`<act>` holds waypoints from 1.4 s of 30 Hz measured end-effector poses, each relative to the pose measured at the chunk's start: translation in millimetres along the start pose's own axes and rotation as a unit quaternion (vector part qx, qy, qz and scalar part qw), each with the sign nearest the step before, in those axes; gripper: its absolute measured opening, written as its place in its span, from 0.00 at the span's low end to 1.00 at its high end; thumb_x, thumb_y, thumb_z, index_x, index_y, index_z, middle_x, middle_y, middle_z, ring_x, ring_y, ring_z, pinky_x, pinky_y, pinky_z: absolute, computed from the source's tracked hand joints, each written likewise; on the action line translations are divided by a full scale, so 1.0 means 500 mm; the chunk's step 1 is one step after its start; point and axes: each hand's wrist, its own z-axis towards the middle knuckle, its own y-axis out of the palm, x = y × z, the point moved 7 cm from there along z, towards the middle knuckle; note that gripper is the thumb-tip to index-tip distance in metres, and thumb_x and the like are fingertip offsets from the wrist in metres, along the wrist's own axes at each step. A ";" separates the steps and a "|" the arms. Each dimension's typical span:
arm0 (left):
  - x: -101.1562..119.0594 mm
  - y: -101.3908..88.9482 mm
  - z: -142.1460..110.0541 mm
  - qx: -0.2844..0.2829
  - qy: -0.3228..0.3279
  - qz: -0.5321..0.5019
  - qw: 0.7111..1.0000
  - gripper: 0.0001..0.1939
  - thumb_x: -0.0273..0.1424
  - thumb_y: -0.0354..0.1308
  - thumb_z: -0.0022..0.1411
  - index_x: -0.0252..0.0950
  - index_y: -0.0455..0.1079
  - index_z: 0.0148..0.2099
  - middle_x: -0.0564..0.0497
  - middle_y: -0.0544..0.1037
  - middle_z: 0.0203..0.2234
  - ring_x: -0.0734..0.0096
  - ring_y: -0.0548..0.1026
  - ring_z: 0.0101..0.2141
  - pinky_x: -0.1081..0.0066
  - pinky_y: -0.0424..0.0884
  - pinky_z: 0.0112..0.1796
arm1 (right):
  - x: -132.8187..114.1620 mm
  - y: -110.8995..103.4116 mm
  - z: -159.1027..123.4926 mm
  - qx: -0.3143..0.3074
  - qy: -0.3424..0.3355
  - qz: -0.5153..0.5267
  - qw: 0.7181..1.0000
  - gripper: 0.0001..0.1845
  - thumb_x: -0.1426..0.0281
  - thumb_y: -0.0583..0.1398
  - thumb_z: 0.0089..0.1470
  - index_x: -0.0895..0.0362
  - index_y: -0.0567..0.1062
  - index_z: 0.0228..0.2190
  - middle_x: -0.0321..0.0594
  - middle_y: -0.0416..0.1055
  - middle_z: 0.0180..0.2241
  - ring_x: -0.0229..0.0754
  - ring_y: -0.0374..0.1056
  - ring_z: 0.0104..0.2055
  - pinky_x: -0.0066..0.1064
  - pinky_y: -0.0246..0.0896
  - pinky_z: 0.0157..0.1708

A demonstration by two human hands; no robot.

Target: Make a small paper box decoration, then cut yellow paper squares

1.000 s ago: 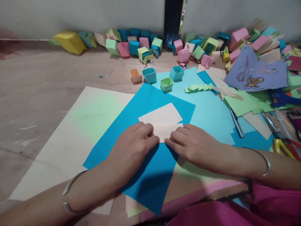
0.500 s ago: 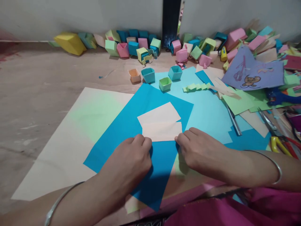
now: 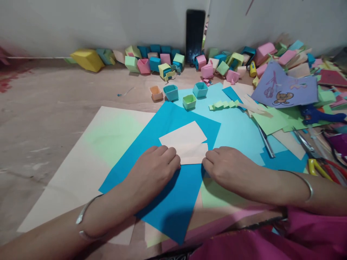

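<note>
The left hand [image 3: 154, 166] is curled, knuckles up, over the near left part of a small cream paper [image 3: 193, 153], its fingertips mostly hidden, so I cannot tell whether it pinches the sheet. The right hand [image 3: 225, 164] is curled too, its fingertips at the paper's near right corner; whether they grip it or only press is unclear. The small paper lies between the hands and reaches beyond them, a slit running in from its right side. Beneath it and the left hand is a bright blue sheet [image 3: 165, 198]; left of that hand, a large cream sheet [image 3: 67, 177] partly shows. Beyond the right hand spreads a pale blue sheet [image 3: 235, 133], with a folded green strip [image 3: 223, 105] towards its far side. To the right of the right hand are a slim metallic tool [image 3: 266, 142] and yellow-handled scissors [image 3: 316, 169]. Beyond both hands stand four little open paper boxes: orange [image 3: 156, 94], green [image 3: 189, 103] and two blue. Farthest off, a dark phone-like slab [image 3: 194, 36] stands upright among paper blocks.
</note>
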 end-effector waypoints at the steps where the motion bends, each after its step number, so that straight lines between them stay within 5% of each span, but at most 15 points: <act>1: 0.005 -0.001 0.001 0.006 0.015 0.012 1.000 0.08 0.23 0.51 0.66 0.34 0.70 0.35 0.47 0.74 0.30 0.62 0.70 0.30 0.64 0.61 0.29 | 0.002 -0.001 0.003 0.005 0.006 -0.005 1.000 0.10 0.85 0.57 0.48 0.59 0.71 0.26 0.42 0.69 0.25 0.40 0.58 0.24 0.35 0.34 0.24; 7: 0.012 -0.008 0.004 0.059 0.033 0.075 0.995 0.09 0.19 0.51 0.62 0.34 0.68 0.32 0.48 0.71 0.25 0.61 0.68 0.27 0.63 0.59 0.27 | -0.003 -0.005 0.013 0.039 0.032 -0.059 0.997 0.09 0.83 0.55 0.52 0.58 0.70 0.28 0.43 0.67 0.27 0.45 0.60 0.27 0.35 0.36 0.26; 19: -0.077 0.020 0.015 0.068 -0.151 -0.135 0.977 0.13 0.30 0.47 0.70 0.32 0.72 0.39 0.46 0.73 0.33 0.63 0.70 0.33 0.66 0.63 0.31 | 0.094 0.039 0.026 -0.025 0.135 0.123 0.983 0.06 0.78 0.53 0.57 0.59 0.68 0.35 0.40 0.69 0.28 0.38 0.58 0.26 0.32 0.38 0.25; 28: -0.077 0.008 0.016 0.071 -0.135 -0.154 0.976 0.10 0.29 0.49 0.69 0.33 0.71 0.38 0.43 0.74 0.38 0.59 0.70 0.39 0.62 0.65 0.38 | 0.096 0.040 0.033 0.022 0.140 0.160 0.977 0.02 0.74 0.56 0.59 0.59 0.69 0.35 0.42 0.68 0.34 0.41 0.61 0.33 0.31 0.41 0.27; 33: -0.075 0.003 0.018 0.060 -0.136 -0.157 0.976 0.10 0.28 0.48 0.69 0.32 0.69 0.47 0.43 0.74 0.38 0.61 0.71 0.38 0.64 0.65 0.37 | 0.104 0.024 0.040 0.043 0.135 0.210 0.967 0.05 0.75 0.59 0.57 0.59 0.69 0.38 0.42 0.68 0.36 0.42 0.61 0.37 0.31 0.46 0.31; 42: -0.076 0.010 0.019 0.050 -0.135 -0.188 0.972 0.09 0.30 0.49 0.68 0.33 0.70 0.41 0.43 0.72 0.39 0.58 0.68 0.39 0.61 0.64 0.38 | 0.109 0.017 0.048 0.048 0.115 0.240 0.963 0.02 0.73 0.59 0.57 0.59 0.70 0.34 0.44 0.66 0.38 0.43 0.59 0.39 0.31 0.48 0.33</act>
